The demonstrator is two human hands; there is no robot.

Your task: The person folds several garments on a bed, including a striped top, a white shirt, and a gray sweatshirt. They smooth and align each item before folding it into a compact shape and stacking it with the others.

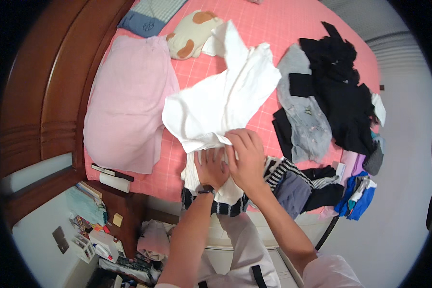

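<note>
A white garment (216, 104), probably a shirt, lies spread over the bed with one sleeve stretched toward the far side. At its near edge my right hand (247, 158) has its fingers bent over the white cloth, pinching the hem. My left hand (213, 169), with a dark band on the wrist, rests palm down and fingers apart on a cream garment (191, 172); its fingertips are close to the white hem. Under the cream cloth is a black fabric with white stripes (230, 208) at the bed's front edge.
A pink pillow (129, 104) and a spotted plush cushion (190, 34) lie left on the pink bedsheet (198, 72). Black clothes (345, 104) and a grey garment (304, 118) lie right. Folded clothes (291, 192) line the near right edge. A wooden nightstand (126, 212) stands at lower left.
</note>
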